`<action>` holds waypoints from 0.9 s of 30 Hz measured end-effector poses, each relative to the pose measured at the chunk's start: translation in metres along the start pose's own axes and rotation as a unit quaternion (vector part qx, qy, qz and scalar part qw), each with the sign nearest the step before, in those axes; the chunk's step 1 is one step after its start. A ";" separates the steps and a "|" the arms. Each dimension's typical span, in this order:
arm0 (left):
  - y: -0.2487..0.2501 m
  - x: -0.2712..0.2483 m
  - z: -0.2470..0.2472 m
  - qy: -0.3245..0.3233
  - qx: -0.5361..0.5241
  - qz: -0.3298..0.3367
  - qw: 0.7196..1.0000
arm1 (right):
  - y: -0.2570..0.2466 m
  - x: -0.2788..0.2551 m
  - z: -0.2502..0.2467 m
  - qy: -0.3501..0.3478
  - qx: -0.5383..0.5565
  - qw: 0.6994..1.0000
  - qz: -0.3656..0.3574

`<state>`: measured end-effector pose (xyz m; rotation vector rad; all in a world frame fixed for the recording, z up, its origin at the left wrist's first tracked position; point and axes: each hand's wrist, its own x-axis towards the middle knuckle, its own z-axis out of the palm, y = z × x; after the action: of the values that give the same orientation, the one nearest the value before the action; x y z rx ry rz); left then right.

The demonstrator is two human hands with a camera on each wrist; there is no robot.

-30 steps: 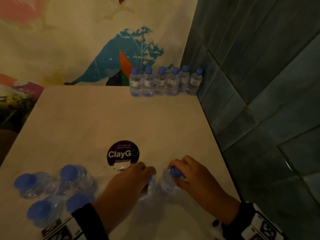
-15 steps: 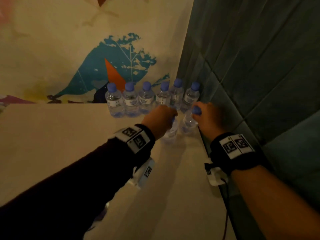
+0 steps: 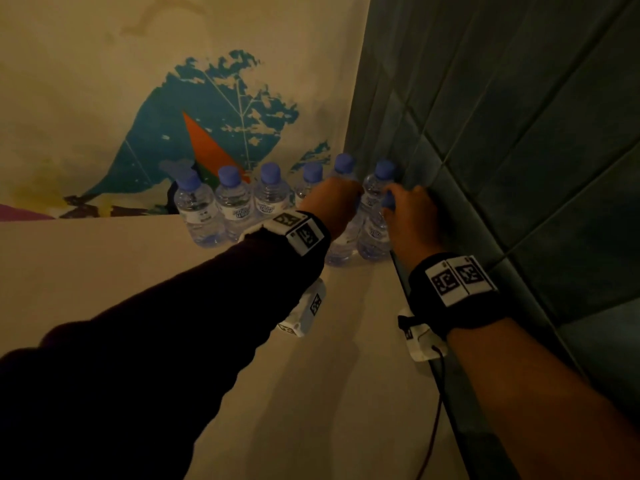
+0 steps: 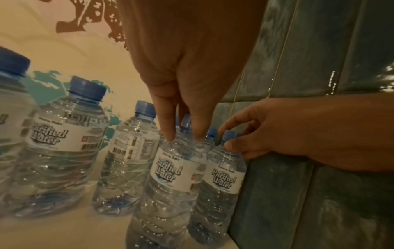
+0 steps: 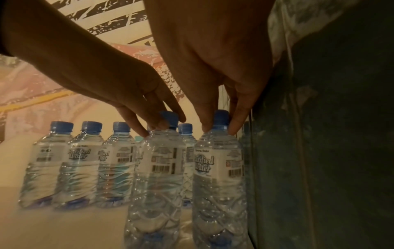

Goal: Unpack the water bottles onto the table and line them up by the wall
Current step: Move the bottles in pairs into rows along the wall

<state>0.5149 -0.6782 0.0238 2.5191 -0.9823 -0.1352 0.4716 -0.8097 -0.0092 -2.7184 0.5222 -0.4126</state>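
My left hand (image 3: pixel 332 202) pinches the neck of one water bottle (image 4: pixel 170 182), and my right hand (image 3: pixel 410 216) pinches the cap of another bottle (image 5: pixel 217 176). Both stand on the table (image 3: pixel 104 278), near side of the row of six bottles (image 3: pixel 235 206) at the far wall, beside the tiled wall (image 3: pixel 519 150) on the right.

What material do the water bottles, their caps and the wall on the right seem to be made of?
Water bottles: thin clear plastic, probably; the ribbed walls show the water and glint, with white printed labels.
Caps: opaque blue plastic, matte.
Right wall: dark teal glazed tile, apparently; grout lines and shiny reflections show.
Table: smooth pale surface, material unclear.
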 end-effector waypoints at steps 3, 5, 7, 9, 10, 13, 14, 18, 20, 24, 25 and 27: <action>-0.003 0.007 0.004 0.022 0.010 0.002 1.000 | 0.000 0.002 0.001 -0.001 -0.011 1.000 0.003; -0.006 0.009 0.008 0.041 0.015 -0.023 0.999 | 0.000 0.003 0.001 0.003 -0.014 1.000 0.000; -0.008 0.011 0.011 0.049 0.012 -0.045 0.998 | -0.001 0.002 -0.001 -0.002 -0.014 1.000 0.000; -0.007 0.010 0.012 0.047 0.007 -0.057 0.997 | -0.002 -0.001 -0.003 -0.009 -0.017 1.000 0.002; -0.007 0.008 0.011 0.044 0.005 -0.062 0.997 | -0.003 -0.004 -0.005 -0.010 -0.015 1.000 0.004; 0.000 -0.014 0.001 0.049 -0.011 -0.062 0.997 | -0.008 -0.022 -0.015 0.011 -0.004 1.000 -0.002; 0.004 -0.028 -0.005 0.055 -0.023 -0.057 0.997 | -0.011 -0.032 -0.020 0.019 0.008 1.000 -0.007; 0.022 -0.114 -0.024 0.079 -0.064 -0.063 0.993 | -0.026 -0.095 -0.036 0.007 0.061 0.998 -0.035; 0.027 -0.173 -0.027 0.081 -0.090 -0.072 0.990 | -0.036 -0.134 -0.043 -0.029 0.072 0.996 -0.054; 0.036 -0.300 -0.042 0.098 -0.082 -0.118 0.985 | -0.066 -0.214 -0.058 -0.090 0.093 0.989 -0.077; 0.037 -0.333 -0.050 0.100 -0.080 -0.141 0.982 | -0.077 -0.236 -0.061 -0.099 0.094 0.986 -0.095; 0.034 -0.389 -0.064 0.118 -0.089 -0.179 0.973 | -0.097 -0.274 -0.068 -0.119 0.094 0.981 -0.124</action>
<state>0.2190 -0.4191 0.0710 2.4494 -0.3999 -0.0280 0.2336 -0.6335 0.0300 -2.6052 0.0742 -0.1803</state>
